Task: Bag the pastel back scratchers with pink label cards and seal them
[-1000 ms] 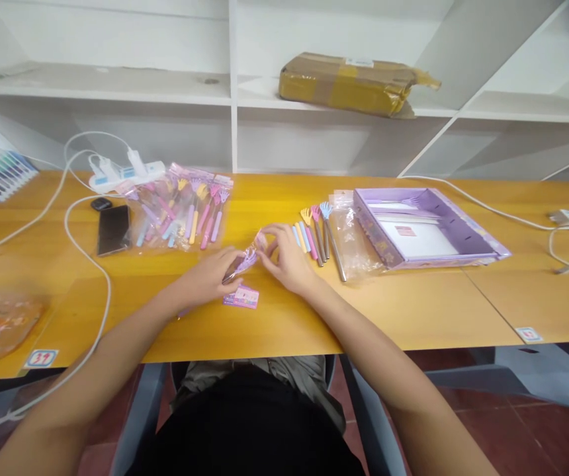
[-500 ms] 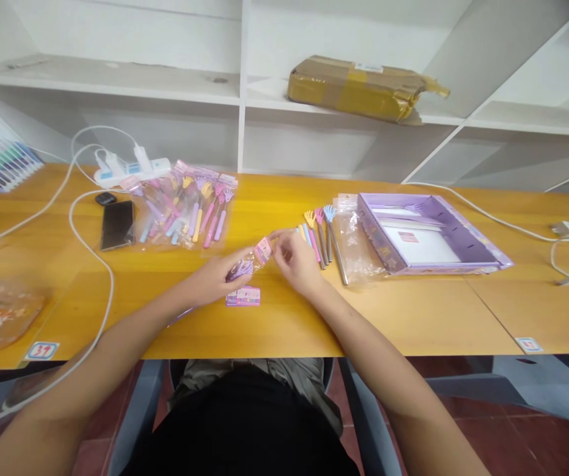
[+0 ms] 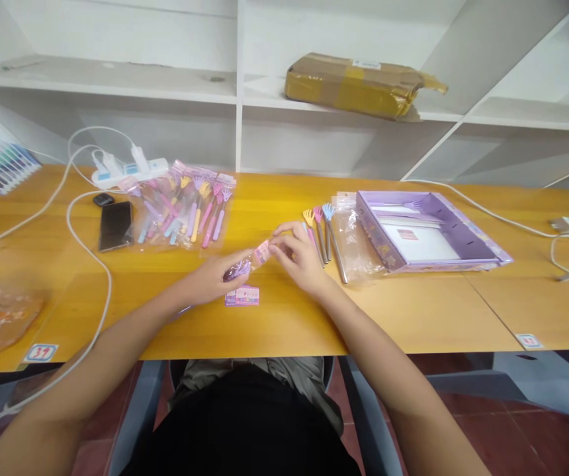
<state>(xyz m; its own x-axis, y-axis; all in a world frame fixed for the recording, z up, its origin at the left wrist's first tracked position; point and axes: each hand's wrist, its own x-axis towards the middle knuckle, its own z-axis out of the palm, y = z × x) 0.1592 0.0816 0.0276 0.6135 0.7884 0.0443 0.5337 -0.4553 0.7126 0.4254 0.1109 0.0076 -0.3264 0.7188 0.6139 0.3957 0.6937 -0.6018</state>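
My left hand (image 3: pixel 215 274) is closed round a clear plastic packet with a purple hand-shaped piece (image 3: pixel 237 270) inside. At the packet's upper right end is a pink printed label (image 3: pixel 261 252). My right hand (image 3: pixel 297 258) pinches the edge of that end with thumb and forefinger, its other fingers curled above. Pink and purple printed cards (image 3: pixel 243 295) lie on the table just below my left hand. Right of my right hand are several hand-headed sticks with yellow, pink and blue tops (image 3: pixel 328 213), beside a clear bag (image 3: pixel 351 238).
A purple open box (image 3: pixel 423 248) stands at the right. Packed sticks (image 3: pixel 185 211) lie at the back left, near a phone (image 3: pixel 115 226), a power strip (image 3: pixel 130 172) and a white cable (image 3: pixel 108 291). A taped carton (image 3: pixel 354 86) is on the shelf (image 3: pixel 140 89).
The fingers of my right hand have shifted and spread slightly at the label end of the packet. My left hand keeps its hold. The whole view has moved a little.
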